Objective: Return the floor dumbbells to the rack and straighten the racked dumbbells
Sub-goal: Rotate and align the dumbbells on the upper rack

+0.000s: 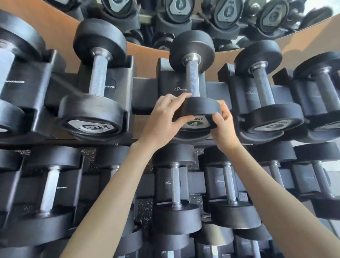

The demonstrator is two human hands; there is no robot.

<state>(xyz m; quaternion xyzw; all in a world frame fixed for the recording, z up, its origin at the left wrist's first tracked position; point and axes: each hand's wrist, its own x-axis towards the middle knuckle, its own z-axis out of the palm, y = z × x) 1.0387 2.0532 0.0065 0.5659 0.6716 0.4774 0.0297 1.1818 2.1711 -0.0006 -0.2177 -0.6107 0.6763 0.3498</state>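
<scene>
Centre frame, top tier of rack (147, 84): left hand (160, 117) and right hand (223, 124) both clasp the near head of the 4-marked dumbbell (193, 78), seated in its cradle.

Counted on the rack (143, 85): dumbbells by tier, plus hands.

Top tier: five dumbbells, among them one marked 6 (92, 83) and one marked 4 (194, 82). Second tier: at least six, edges cut off by the frame. Lower tiers: too crowded to count. Two hands, left (160, 117) and right (223, 124). Mirror (208, 16) behind: four end plates with readable labels.
</scene>
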